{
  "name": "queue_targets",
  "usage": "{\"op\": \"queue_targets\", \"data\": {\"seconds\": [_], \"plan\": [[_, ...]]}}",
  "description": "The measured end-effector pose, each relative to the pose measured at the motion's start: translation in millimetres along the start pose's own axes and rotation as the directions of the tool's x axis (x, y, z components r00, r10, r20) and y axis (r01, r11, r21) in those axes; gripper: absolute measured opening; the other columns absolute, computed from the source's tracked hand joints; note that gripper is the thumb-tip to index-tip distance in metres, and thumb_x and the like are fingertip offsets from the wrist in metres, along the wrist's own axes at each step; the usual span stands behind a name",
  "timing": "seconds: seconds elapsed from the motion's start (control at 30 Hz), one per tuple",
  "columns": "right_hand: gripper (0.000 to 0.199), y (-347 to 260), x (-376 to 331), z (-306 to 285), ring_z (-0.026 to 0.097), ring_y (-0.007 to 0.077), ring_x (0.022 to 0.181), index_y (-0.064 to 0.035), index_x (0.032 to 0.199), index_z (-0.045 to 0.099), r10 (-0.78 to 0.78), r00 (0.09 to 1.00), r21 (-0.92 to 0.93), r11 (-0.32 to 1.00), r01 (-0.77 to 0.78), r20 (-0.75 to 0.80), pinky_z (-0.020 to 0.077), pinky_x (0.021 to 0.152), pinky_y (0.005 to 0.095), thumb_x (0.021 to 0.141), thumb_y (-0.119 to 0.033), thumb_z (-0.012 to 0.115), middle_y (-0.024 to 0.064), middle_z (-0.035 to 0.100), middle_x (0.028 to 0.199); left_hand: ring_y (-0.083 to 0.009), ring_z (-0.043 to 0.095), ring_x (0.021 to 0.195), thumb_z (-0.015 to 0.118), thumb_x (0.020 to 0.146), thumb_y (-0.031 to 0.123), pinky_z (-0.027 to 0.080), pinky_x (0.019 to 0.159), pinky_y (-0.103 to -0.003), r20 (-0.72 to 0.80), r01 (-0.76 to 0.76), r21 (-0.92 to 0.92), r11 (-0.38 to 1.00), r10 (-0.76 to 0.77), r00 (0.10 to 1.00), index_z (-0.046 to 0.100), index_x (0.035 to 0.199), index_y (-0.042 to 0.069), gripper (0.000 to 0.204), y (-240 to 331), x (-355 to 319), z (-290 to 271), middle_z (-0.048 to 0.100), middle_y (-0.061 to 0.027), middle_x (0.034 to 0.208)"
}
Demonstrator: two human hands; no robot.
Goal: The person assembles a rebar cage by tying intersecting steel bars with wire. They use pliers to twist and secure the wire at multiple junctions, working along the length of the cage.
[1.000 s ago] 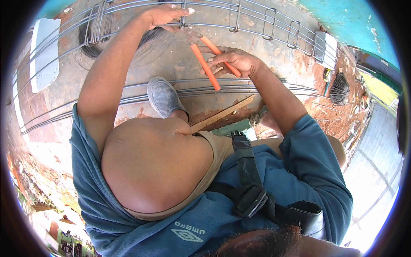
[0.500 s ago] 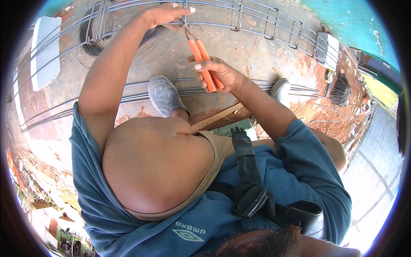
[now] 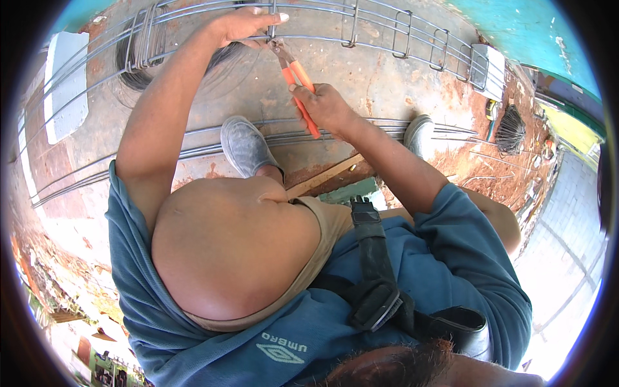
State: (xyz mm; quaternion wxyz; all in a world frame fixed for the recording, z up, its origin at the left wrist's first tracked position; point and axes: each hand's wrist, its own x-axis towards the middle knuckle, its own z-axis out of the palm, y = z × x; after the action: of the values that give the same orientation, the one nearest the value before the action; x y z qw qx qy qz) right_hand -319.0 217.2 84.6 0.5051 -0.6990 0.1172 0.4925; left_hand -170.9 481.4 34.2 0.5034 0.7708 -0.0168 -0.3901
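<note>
We see the right hand (image 3: 325,106) closed around the orange handles of a pair of pliers (image 3: 296,84), whose metal nose points up and away to the rebar cage (image 3: 361,29), meeting it at a joint just beside the left hand (image 3: 242,24). That left hand is wrapped over the top bars of the cage, fingers curled round a long rod where a stirrup crosses it; the pliers' tip sits right under those fingers, touching or nearly touching the steel, and we cannot tell whether a tie wire is caught in the nose. The cage runs across the top of the view, its rectangular stirrups standing in a row from left to right. Behind the left forearm lies a dark coil of wire (image 3: 138,64) on the concrete floor (image 3: 387,84). Below the hands a bundle of long rods (image 3: 193,145) stretches across the floor, and a grey shoe (image 3: 244,145) rests on them, with the other shoe (image 3: 419,132) further right. A wooden strip (image 3: 325,175) lies slanted near the grey shoe.
</note>
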Motion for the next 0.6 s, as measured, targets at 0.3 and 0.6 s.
{"op": "queue_targets", "data": {"seconds": [0.3,0.6], "plan": [[0.042,24.1,6.1,-8.7,0.061,0.0133,0.06,-0.0045,0.122,0.065,-0.187,0.893,0.596,0.796,-0.106,0.409,0.0551,0.053,0.0286,0.106,-0.042,0.072,0.0006,0.062,0.077,-0.0223,0.077,0.112,0.074,0.098,0.067,0.064,0.103,-0.038,-0.057,0.007,-0.022,1.0,-0.008,0.998,0.063,0.145,0.002,0.081,7.4,-2.7,4.4,0.068,-0.0161,0.139],[0.049,15.9,1.0,6.1,0.07,0.0217,0.072,0.0021,0.111,0.068,-0.426,0.868,-0.476,0.837,0.27,-0.256,0.0544,0.059,0.0387,0.108,-0.047,0.065,0.0118,0.067,0.078,-0.0298,0.074,0.121,0.07,0.097,0.073,0.06,0.109,-0.042,-0.036,0.034,-0.011,0.999,-0.035,0.999,0.058,0.151,0.003,0.09,5.8,-2.6,3.9,0.064,-0.0198,0.147]]}}
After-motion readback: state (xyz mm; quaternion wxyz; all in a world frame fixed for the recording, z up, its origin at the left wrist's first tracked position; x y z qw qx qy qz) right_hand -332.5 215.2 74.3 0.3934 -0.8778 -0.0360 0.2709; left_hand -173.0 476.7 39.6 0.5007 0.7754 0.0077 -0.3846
